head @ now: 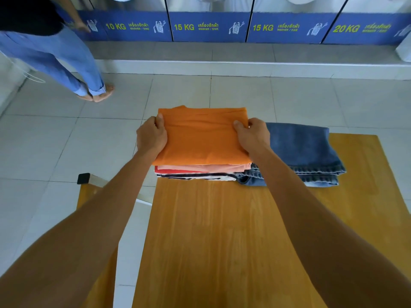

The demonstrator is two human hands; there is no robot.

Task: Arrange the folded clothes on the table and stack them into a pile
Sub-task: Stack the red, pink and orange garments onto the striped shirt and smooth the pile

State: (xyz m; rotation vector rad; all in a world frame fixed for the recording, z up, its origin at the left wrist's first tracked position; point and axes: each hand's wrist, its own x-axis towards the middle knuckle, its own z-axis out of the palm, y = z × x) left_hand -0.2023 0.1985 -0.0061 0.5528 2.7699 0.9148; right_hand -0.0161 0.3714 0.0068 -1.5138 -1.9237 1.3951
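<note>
A folded orange garment [201, 136] lies on top of a pile at the far left corner of the wooden table [233, 236]. Under it I see a pale pink fold [206, 168], a red one and a dark-and-white striped one [200, 176]. My left hand [151, 135] grips the orange garment's left edge, thumb on top. My right hand [252, 135] grips its right edge the same way. Folded blue jeans [307, 152] lie just right of the pile, touching it.
A wooden chair [89, 190] with a black-capped corner stands left of the table. Beyond the table is tiled floor, then a row of washing machines [209, 26]. A person in blue jeans [55, 56] stands at the far left by the machines.
</note>
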